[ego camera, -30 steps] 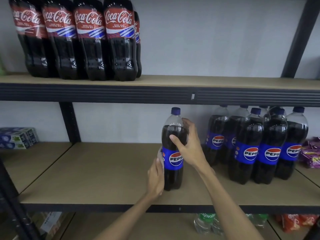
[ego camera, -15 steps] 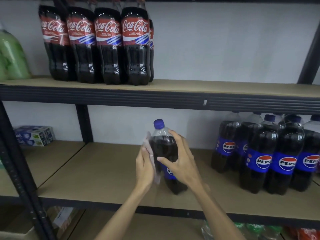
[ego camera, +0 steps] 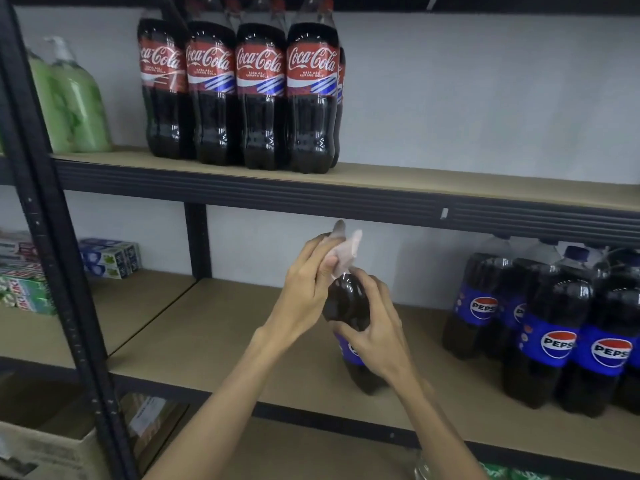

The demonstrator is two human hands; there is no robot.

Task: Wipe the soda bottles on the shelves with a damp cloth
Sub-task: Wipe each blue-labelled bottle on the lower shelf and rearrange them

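One Pepsi bottle [ego camera: 346, 306] stands apart from the rest on the middle shelf [ego camera: 214, 327], leaning toward me. My right hand [ego camera: 377, 327] grips its dark body just above the blue label. My left hand [ego camera: 308, 282] holds a pale cloth [ego camera: 346, 252] wrapped over the bottle's neck and cap, which are hidden by it. Several more Pepsi bottles [ego camera: 554, 327] crowd the right end of the same shelf. On the upper shelf [ego camera: 450, 178] stand several Coca-Cola bottles [ego camera: 263, 95].
Green pump bottles [ego camera: 76, 98] sit left of the Coca-Cola. Toothpaste boxes [ego camera: 107, 258] lie on the left bay, past a black upright post [ego camera: 52, 237]. A cardboard box [ego camera: 45, 448] is at the lower left. Green-labelled bottles [ego camera: 509, 474] show on the bottom shelf.
The bottle has tipped toward me. My left hand with the cloth climbed from the label area up to the neck and cap. The view swung left and closer.
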